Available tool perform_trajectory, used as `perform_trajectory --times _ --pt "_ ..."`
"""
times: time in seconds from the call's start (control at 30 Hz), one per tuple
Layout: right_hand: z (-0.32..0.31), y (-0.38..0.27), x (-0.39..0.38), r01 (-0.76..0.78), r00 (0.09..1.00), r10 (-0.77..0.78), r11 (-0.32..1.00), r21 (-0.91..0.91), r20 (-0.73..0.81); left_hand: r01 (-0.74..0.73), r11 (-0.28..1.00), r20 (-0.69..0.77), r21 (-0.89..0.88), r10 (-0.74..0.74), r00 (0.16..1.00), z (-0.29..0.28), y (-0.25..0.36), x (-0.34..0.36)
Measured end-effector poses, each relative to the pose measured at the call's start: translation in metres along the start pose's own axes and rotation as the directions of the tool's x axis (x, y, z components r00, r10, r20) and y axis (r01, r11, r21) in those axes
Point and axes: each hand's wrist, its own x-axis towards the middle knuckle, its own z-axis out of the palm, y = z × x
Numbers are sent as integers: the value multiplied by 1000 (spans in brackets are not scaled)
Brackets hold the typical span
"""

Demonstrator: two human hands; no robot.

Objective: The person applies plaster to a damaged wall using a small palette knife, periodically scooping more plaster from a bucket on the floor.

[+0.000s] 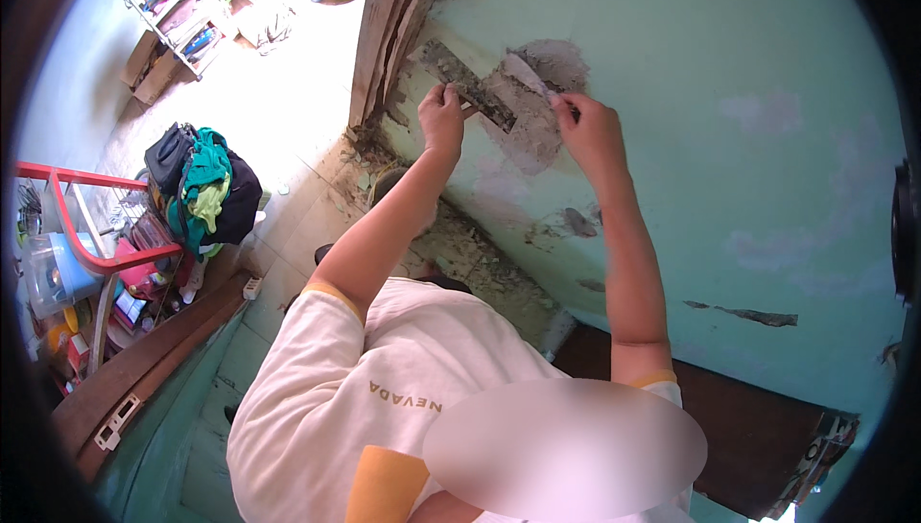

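My left hand [441, 118] is closed round the handle of a rectangular plastering trowel [462, 80]. Its long plate is smeared with grey mortar and lies close to the wall. In my right hand [589, 131] is a small trowel [528, 74], its pale, coated blade pointing up and left over the wall. Between and behind the tools, a rough grey-pink plaster patch [531, 135] spreads across the green wall [710, 34]. Whether either blade touches the patch, I cannot tell.
A wooden door frame [382, 43] stands left of the patch. Rubble [470, 252] lies along the wall's foot. Below right is a dark brown panel [729, 427]. Clothes [206, 182] heap beside a red-railed rack [86, 178] at left. A shelf [177, 10] stands farther back.
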Motion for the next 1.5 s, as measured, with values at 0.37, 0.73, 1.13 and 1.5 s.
perform_trajectory --times 0.37,0.73,1.13,1.5 --pt "-43 15 5 -88 994 80 989 121 71 -1 997 24 82 -1 1000 -36 23 -19" --pt "-44 32 -12 -9 1000 8 997 83 6 1 998 46 63 -4 999 -67 46 -48" --pt "-34 51 -6 37 997 -34 998 42 -63 32 995 48 94 -36 998 -94 56 -63" --pt "-32 32 -8 -37 994 58 977 211 -94 12 997 66 71 -16 998 -95 65 -72"
